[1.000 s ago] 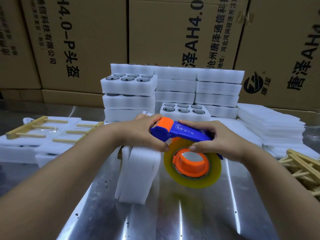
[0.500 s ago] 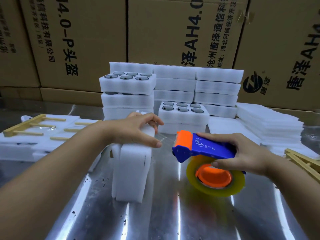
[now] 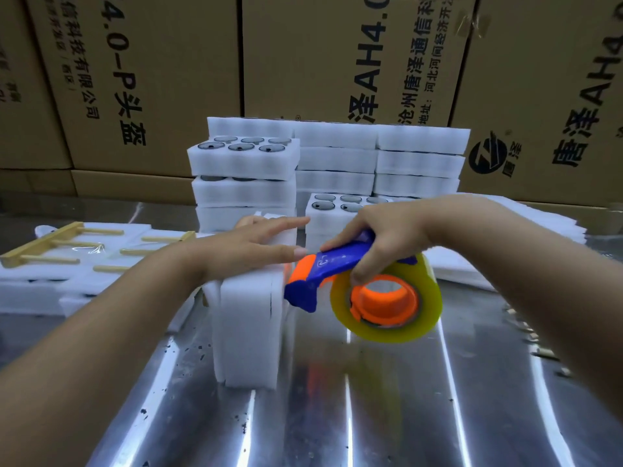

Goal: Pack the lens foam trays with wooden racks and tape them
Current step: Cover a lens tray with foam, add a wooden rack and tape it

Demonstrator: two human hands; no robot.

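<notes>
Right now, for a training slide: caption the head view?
Left hand rests on an upright foam bundle; right hand holds a tape dispenser beside it.

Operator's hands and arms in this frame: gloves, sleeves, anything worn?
Nothing worn that shows. The left hand and right hand are ungloved, no rings visible. The left forearm and right forearm are bare to the frame edge: no sleeves, watch or wristband in view.

Black print is read sideways on the far cardboard boxes: "4.0-P头盔" and "科技有限公司" on the left box (image 3: pixel 161 62); "泽AH4" and "沧州唐泽通信科" on the middle box (image 3: pixel 303 55); "唐泽AH4" beside a round logo (image 3: pixel 487 152) on the right box (image 3: pixel 526 62).
</notes>
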